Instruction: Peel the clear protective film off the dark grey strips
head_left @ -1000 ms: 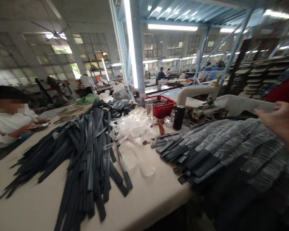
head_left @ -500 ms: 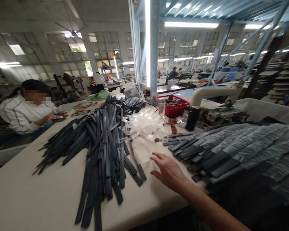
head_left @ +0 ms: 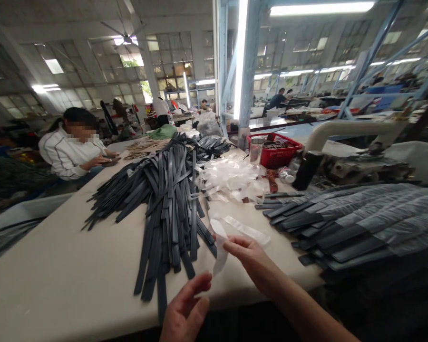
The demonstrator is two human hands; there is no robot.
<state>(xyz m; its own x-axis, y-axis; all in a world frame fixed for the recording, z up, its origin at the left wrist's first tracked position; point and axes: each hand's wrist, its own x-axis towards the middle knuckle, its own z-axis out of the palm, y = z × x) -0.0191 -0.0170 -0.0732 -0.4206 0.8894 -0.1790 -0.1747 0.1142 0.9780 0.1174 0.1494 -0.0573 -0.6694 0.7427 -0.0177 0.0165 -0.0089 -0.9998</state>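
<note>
That clear plastic sleeve (head_left: 219, 247) is pinched in your right hand (head_left: 251, 259), hanging over the table (head_left: 57, 280) edge. Your left hand (head_left: 185, 311) sits just below it, fingers loosely curled, holding nothing, fingertips near the sleeve's lower end. Just beyond your hands sprawls the heap of dark straps (head_left: 167, 194); more clear sleeves (head_left: 231, 178) lie past your right hand, bagged straps (head_left: 360, 223) stacked to its right.
</note>
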